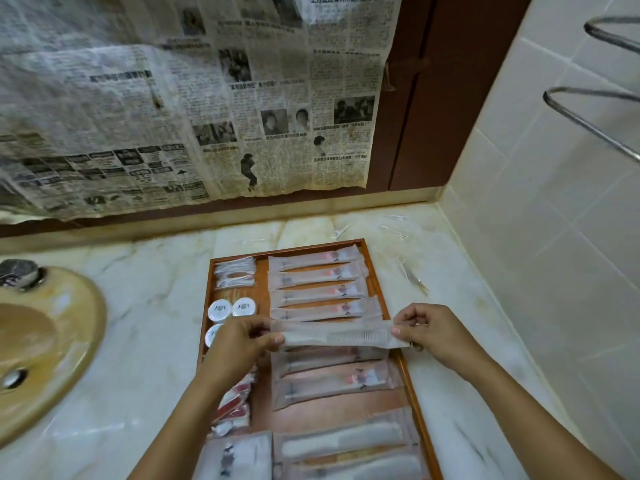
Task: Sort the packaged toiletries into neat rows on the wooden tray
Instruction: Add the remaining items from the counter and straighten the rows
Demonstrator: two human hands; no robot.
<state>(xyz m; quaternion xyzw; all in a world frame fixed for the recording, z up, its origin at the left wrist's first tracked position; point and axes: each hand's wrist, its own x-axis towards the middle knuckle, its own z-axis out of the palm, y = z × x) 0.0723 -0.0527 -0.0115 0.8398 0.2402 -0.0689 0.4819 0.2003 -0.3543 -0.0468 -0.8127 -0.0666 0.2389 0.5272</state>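
A wooden tray (377,268) lies on the marble counter. On its right side several long translucent toothbrush packets (317,274) lie in a row. I hold a packaged comb (341,336) level above the tray's middle. My left hand (242,344) pinches its left end and my right hand (431,332) pinches its right end. Small clear packets (234,271) sit at the tray's far left corner, with round white lidded items (232,308) below them. Red-and-white sachets (235,403) lie under my left forearm. More comb packets (343,441) lie at the near end.
A tan basin (45,344) with a drain is set into the counter on the left. Newspaper (194,98) covers the wall behind. White tiles and a metal towel rail (595,109) stand to the right. Scraps of clear wrap (412,275) lie right of the tray.
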